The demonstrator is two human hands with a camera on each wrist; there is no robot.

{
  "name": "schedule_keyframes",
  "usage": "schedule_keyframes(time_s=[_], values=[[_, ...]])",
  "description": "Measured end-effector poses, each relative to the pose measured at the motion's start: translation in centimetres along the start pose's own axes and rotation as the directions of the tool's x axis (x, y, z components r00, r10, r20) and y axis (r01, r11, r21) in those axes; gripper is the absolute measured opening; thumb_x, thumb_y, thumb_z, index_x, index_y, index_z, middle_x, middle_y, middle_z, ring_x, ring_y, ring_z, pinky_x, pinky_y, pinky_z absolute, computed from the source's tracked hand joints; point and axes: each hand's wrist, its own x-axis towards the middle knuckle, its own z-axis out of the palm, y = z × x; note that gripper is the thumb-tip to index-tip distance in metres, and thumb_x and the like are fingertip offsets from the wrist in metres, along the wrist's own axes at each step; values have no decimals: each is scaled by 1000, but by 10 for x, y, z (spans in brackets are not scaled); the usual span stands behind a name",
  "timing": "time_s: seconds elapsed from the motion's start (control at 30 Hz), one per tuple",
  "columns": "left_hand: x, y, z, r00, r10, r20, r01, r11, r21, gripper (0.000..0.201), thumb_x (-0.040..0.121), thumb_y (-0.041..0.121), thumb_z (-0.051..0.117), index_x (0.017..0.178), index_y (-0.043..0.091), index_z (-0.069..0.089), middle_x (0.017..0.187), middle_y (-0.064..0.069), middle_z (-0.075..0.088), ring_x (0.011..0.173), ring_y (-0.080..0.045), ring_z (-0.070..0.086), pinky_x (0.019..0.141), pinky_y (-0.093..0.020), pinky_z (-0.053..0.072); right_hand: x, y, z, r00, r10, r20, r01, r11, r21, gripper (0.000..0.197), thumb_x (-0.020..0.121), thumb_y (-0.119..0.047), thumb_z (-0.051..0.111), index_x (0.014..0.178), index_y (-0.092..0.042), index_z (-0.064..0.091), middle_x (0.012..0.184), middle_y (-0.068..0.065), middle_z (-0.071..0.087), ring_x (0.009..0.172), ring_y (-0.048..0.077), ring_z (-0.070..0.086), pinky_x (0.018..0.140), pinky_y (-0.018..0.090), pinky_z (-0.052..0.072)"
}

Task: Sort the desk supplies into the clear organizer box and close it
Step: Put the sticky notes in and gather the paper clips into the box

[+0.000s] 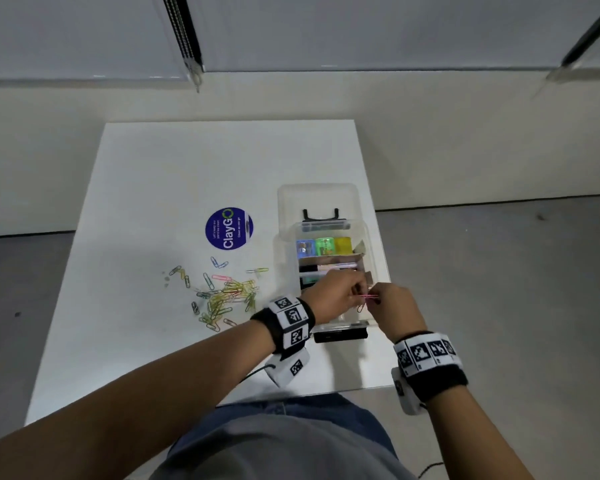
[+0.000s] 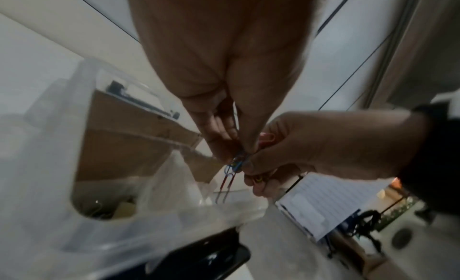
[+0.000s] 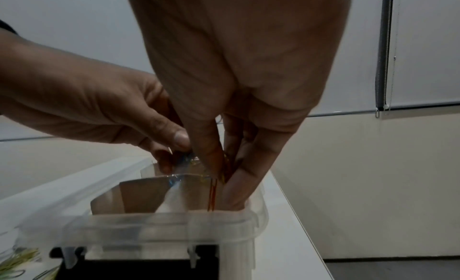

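Observation:
The clear organizer box (image 1: 372,247) stands open on the right of the white table, its lid (image 1: 317,195) lying back on the far side. Both hands meet over its near compartment. My left hand (image 1: 355,293) and my right hand (image 1: 375,299) together pinch a small bunch of coloured paper clips (image 1: 369,298). In the left wrist view blue and red clips (image 2: 230,176) hang from the fingertips above the box. In the right wrist view a red clip (image 3: 212,193) dangles inside the box rim (image 3: 174,221). A pile of loose paper clips (image 1: 222,296) lies left of the box.
Blue, green and yellow sharpeners (image 1: 323,245) and pens (image 1: 326,268) fill the farther compartments between cardboard dividers. A black latch (image 1: 340,335) sits at the box's near end. A round blue ClayGo sticker (image 1: 228,228) is on the table. The table's right edge runs close to the box.

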Motion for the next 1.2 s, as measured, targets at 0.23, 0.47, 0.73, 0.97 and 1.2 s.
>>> schedule_keyframes(time_s=[0.23,0.47,0.73,0.97,1.2], values=[[-3,-23,-1,1000,1,-12,1,996,91,21,85,3,60,103,15,58,102,0,63,82,-13,60,72,-29,50,3,3,-2,999,-7,46,6,1000,28,32,82,-9,62,113,-11,67,101,14,72,101,33,64,85,35,52],[-39,-83,-59,917,-96,-387,116,993,29,16,89,9,57,104,16,60,105,-3,60,92,-16,63,81,-30,50,0,-83,12,954,-300,9,298,949,106,27,88,-10,55,112,-12,66,108,10,70,99,28,66,84,35,53],[-92,-229,-115,700,-581,-415,671,734,105,61,86,23,66,140,11,39,149,-18,29,134,-37,39,108,-47,38,24,-189,106,865,-339,369,347,937,46,42,91,-12,50,133,-6,46,133,17,43,120,35,50,100,44,45],[-133,-263,-100,741,-637,-212,672,707,222,97,86,51,63,153,6,8,161,-19,-7,149,-37,-5,121,-47,10,68,-190,171,922,-58,384,125,980,-153,106,80,-45,71,153,-22,-1,160,15,-9,143,41,15,111,55,29],[-159,-251,-59,903,-354,-245,420,846,329,76,76,17,78,142,8,41,149,-18,33,137,-37,31,115,-45,30,47,-180,194,896,-294,333,384,889,-249,72,79,-12,71,141,-16,34,142,14,34,125,34,37,92,44,47]])
